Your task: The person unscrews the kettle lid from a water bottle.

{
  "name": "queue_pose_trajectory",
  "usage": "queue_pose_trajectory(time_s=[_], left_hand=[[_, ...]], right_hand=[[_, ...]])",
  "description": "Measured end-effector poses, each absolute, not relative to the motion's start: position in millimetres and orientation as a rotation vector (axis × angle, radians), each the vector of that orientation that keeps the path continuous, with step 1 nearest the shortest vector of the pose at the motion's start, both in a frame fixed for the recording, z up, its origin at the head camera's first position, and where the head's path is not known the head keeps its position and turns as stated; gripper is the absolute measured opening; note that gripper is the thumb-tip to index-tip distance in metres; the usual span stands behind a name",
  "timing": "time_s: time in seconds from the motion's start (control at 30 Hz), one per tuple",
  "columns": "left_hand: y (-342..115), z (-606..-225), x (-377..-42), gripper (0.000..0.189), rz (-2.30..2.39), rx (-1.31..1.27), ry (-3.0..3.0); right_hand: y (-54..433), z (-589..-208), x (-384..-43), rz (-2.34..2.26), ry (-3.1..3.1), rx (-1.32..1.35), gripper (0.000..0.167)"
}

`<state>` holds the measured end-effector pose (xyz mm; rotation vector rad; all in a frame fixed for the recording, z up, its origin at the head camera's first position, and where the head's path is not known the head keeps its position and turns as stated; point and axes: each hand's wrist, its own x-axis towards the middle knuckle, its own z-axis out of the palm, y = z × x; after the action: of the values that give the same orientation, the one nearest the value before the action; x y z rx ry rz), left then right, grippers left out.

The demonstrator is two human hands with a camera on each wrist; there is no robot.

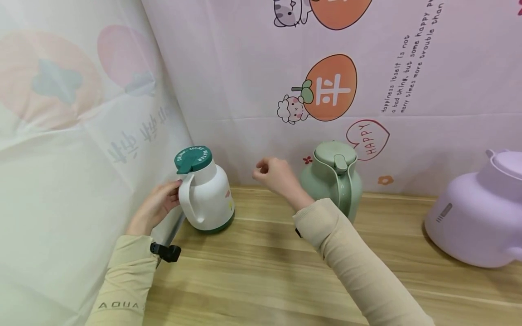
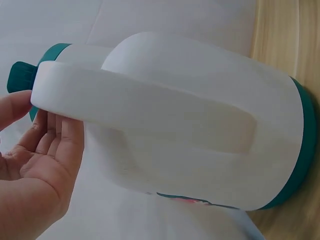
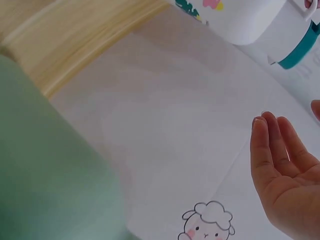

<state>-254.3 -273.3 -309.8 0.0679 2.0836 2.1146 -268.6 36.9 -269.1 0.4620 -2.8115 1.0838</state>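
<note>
A white vacuum jug (image 1: 210, 199) with a green lid (image 1: 193, 158) and green base stands upright at the left end of the wooden table. My left hand (image 1: 159, 206) is at its handle (image 2: 150, 107). In the left wrist view the thumb touches the handle's top end, beside the lid's tab (image 2: 22, 77), while the fingers reach in behind the handle. Between the white jug and a sage-green jug (image 1: 332, 181), my right hand (image 1: 279, 176) hovers with loosely bent fingers and holds nothing. The right wrist view shows that hand (image 3: 287, 170) apart from both jugs.
A lilac jug (image 1: 469, 222) stands at the right. Behind the wooden table (image 1: 244, 271) hangs a printed cloth (image 1: 236, 68), and a second cloth panel (image 1: 81, 190) closes off the left side. My right forearm passes in front of the sage-green jug.
</note>
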Motion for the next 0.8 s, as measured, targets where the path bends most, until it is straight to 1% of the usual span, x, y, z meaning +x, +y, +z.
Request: queue_pose_trajectory(time_s=[0.13,0.53,0.8], left_hand=[[-272,-311,-255,0.020,2.139,0.058,2.022],[-261,-314,-257,0.013,2.173,0.052,1.930],[-255,-319,-260,0.013,2.126,0.132,1.999]], right_hand=[[25,-271,-269,1.096,-2.833,0.482,0.034],[-18,-270,-264,1.174,-2.826,0.559,0.038],[-38,-267,-262,1.231,-2.821,0.589,0.047]])
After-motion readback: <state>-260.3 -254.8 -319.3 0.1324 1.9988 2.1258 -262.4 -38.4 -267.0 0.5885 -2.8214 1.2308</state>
